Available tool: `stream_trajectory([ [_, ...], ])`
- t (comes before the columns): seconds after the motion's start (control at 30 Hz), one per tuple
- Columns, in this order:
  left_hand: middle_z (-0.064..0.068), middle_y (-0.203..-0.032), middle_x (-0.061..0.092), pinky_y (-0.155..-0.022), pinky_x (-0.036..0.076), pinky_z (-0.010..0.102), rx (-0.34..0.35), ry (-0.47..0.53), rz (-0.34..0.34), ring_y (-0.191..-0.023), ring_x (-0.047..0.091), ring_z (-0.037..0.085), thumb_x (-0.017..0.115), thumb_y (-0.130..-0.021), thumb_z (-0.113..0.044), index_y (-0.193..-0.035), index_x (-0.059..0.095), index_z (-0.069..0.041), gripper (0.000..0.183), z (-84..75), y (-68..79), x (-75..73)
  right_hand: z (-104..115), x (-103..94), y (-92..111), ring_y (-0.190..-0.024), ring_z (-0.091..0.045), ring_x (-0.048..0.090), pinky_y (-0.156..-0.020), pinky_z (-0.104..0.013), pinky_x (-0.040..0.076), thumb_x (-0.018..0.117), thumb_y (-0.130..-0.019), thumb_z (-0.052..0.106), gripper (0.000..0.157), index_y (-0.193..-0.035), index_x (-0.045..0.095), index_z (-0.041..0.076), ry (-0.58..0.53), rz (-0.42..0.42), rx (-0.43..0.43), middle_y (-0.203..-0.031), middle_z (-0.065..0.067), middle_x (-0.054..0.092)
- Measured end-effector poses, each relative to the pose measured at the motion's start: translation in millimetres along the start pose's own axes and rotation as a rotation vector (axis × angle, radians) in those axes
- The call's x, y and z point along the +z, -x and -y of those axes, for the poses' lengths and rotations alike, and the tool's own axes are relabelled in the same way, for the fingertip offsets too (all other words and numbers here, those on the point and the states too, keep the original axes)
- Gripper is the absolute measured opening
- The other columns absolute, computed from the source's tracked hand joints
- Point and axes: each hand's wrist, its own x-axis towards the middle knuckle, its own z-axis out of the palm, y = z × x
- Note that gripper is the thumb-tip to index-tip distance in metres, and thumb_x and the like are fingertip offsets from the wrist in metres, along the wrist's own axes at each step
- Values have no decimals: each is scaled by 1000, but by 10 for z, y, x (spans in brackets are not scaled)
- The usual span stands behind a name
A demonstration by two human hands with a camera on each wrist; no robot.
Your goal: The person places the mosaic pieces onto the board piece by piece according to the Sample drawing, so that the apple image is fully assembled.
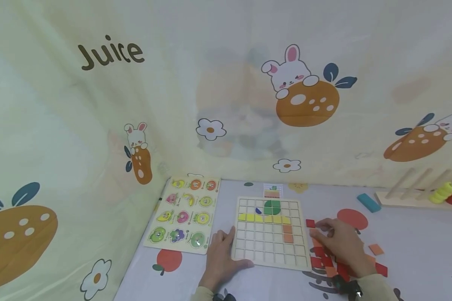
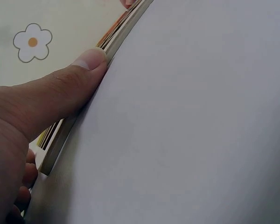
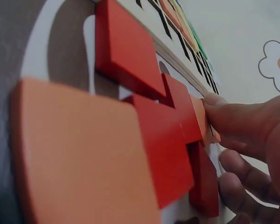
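A square wooden grid board (image 1: pixel 263 255) lies flat, holding green, blue, yellow and orange pieces in its upper rows. My left hand (image 1: pixel 220 257) grips the board's near left corner, thumb along the near edge and fingers at the left side. In the left wrist view the thumb (image 2: pixel 60 95) presses that edge. Beside the board's right edge, my right hand (image 1: pixel 340 242) pinches an orange tile (image 3: pixel 200 119) between thumb and fingers, low among the loose tiles. Several red tiles (image 3: pixel 130 46) and orange tiles (image 1: pixel 376 249) lie flat around and under this hand.
To the left lies a fruit puzzle board (image 1: pixel 190 209). A small picture card (image 1: pixel 273 190) sits behind the grid board. At the back right are a teal block (image 1: pixel 368 202) and a wooden peg rack (image 1: pixel 407 200) with yellow and red pieces. Printed curtains rise behind and left.
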Motion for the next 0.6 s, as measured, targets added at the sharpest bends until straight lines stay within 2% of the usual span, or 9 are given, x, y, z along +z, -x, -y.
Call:
stream_trajectory([
  [0.27,-10,-96,36,-72,28,24,-3,-1,-7,-88,30,6,93,-58,-72,-162,46,-20,125,4,4,17,-6,48,-16,-70,-19,58,-59,-31,53,86,-88,46,55,-117,68,4,-33,46,10,-90,-6,69],
  [0.4,-10,-97,36,-72,28,25,-1,3,-4,-89,31,6,93,-58,-72,-162,46,-20,125,-2,0,7,-21,63,-27,-75,-19,59,-62,-31,52,84,-92,40,45,-113,66,5,-52,29,-38,-89,-5,69],
  [0.5,-10,-97,37,-73,28,25,-4,10,3,-90,31,7,93,-59,-72,-162,45,-20,125,-10,-4,0,0,68,-29,-84,-20,62,-68,-30,53,79,-96,36,42,-122,66,6,-65,-16,-84,-95,-6,72],
  [0.6,-9,-97,36,-73,28,25,-3,17,3,-89,31,7,93,-59,-71,-162,46,-19,125,-18,0,-11,63,62,-30,-86,-20,62,-67,-30,52,73,-101,35,43,-134,65,9,-106,-34,-100,-100,-7,72],
])
